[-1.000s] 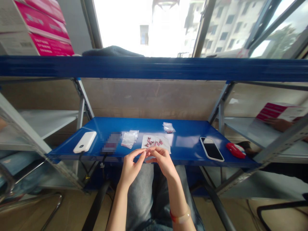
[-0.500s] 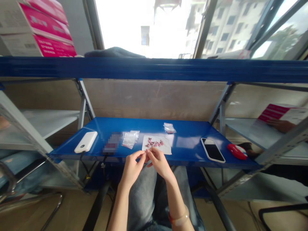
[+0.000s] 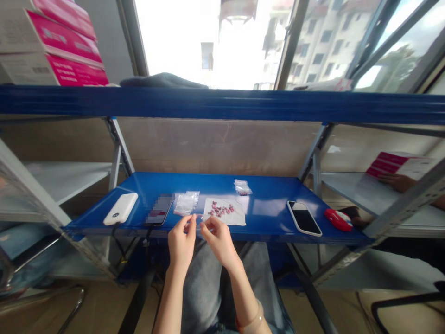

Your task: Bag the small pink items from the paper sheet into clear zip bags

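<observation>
My left hand (image 3: 182, 241) and my right hand (image 3: 218, 237) are raised at the table's front edge, fingertips pinched and a little apart. Between them shows a small clear plastic zip bag (image 3: 199, 218), thin and hard to make out, gripped from both sides. Just beyond my right hand, a white paper sheet (image 3: 239, 217) carries several small dark-red pieces (image 3: 222, 209), too small to name. To the left lies a stack of clear zip bags (image 3: 187, 203). Farther back rest more small zip bags (image 3: 242, 187) with reddish contents at their lower edge.
On the blue table (image 3: 271, 195) are a white power bank (image 3: 121, 208), a partly blurred dark phone (image 3: 162, 211), a white-framed phone (image 3: 304, 218) and a red item (image 3: 338, 220). A blue shelf beam (image 3: 222, 103) spans above. Another person's hand (image 3: 396, 181) is at the right.
My hands have moved apart and slightly left, and the clear zip bag now shows between the fingertips. The camera view has shifted a little. The things on the table stay in place.
</observation>
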`<state>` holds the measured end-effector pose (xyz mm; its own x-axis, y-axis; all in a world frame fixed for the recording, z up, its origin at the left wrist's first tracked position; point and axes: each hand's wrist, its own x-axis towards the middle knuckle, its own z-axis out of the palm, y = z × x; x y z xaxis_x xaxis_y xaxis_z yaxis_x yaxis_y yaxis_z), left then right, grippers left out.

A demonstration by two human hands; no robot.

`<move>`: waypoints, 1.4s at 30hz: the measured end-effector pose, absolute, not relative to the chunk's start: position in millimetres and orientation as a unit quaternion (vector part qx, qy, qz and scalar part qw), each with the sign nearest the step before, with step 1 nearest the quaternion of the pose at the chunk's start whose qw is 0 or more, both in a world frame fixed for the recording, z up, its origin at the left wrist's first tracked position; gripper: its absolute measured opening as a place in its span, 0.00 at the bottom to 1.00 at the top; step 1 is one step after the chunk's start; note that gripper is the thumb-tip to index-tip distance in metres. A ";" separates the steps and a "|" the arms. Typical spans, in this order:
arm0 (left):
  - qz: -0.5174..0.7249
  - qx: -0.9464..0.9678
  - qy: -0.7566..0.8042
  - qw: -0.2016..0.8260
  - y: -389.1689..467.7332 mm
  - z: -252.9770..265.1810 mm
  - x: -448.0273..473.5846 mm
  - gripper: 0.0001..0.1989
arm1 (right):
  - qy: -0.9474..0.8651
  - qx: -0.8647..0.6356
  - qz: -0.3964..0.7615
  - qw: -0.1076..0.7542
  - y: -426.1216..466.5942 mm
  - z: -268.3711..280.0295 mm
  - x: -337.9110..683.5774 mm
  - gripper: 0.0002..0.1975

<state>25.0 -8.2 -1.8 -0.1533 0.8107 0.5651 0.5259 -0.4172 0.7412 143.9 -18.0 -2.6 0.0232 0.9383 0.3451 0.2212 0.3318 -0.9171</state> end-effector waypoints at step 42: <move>0.343 0.758 0.471 0.292 -10.2 -11.1 30.4 0.32 | -0.675 -0.483 0.314 0.462 -12.6 -6.3 188.0 0.10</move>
<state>30.4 -10.2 -11.1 0.3208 0.9149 0.2452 0.5145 -0.3857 0.7659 188.0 -12.6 -6.3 -0.1067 0.9412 0.3205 0.3615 0.3370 -0.8693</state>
